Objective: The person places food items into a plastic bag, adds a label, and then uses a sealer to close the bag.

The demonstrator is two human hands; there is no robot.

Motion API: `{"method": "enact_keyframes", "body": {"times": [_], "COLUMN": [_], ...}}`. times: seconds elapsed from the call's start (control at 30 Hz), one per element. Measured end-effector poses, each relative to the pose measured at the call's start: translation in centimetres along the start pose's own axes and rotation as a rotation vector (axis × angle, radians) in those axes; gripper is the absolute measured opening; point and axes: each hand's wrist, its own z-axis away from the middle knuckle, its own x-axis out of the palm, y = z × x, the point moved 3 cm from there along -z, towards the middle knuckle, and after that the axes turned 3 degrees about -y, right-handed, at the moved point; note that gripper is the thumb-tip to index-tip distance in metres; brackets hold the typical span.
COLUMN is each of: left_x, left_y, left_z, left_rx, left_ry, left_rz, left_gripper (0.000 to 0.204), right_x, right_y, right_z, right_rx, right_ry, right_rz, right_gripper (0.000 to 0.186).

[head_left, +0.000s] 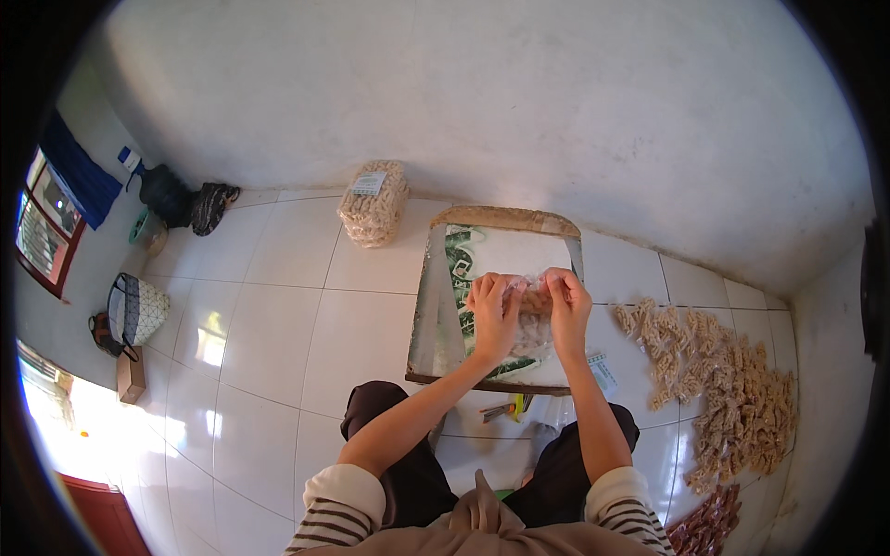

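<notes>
Over the low wooden table (429, 320), both my hands grip a clear plastic bag (532, 310) with light-brown pieces inside. My left hand (496, 313) has its fingers closed on the left side of the bag's upper part. On the opposite side, my right hand (568, 301) pinches the plastic between thumb and fingers. Beneath the bag lies a white sheet with green print (505, 246), spread on the tabletop. My fingers partly cover the bag, and its exact contents are hard to make out.
A stack of filled beige packs (373, 206) stands by the wall. Many small beige packs (732, 389) lie heaped on the right floor, with reddish packs (709, 524) nearer. Paper labels (603, 371) lie beside the table. A patterned basket (139, 309) and a dark water jug (165, 195) stand left.
</notes>
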Motion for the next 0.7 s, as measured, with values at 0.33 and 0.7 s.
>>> {"method": "enact_keyframes", "body": {"times": [0.33,0.7], "left_x": [0.2,0.4], "left_y": [-0.3,-0.2], "left_z": [0.3,-0.1], "left_rx": [-0.071,-0.041], "left_ry": [-0.026,0.008], "left_rz": [-0.035,0.021], "left_gripper": [0.029,0.020], "right_x": [0.5,-0.1], "right_y": [0.3,-1.4], "right_z": [0.6,0.5], "right_rx": [-0.007,-0.140], "right_ry": [0.082,0.046], "right_rz": [0.057,0.250], "right_gripper": [0.012,0.015]}}
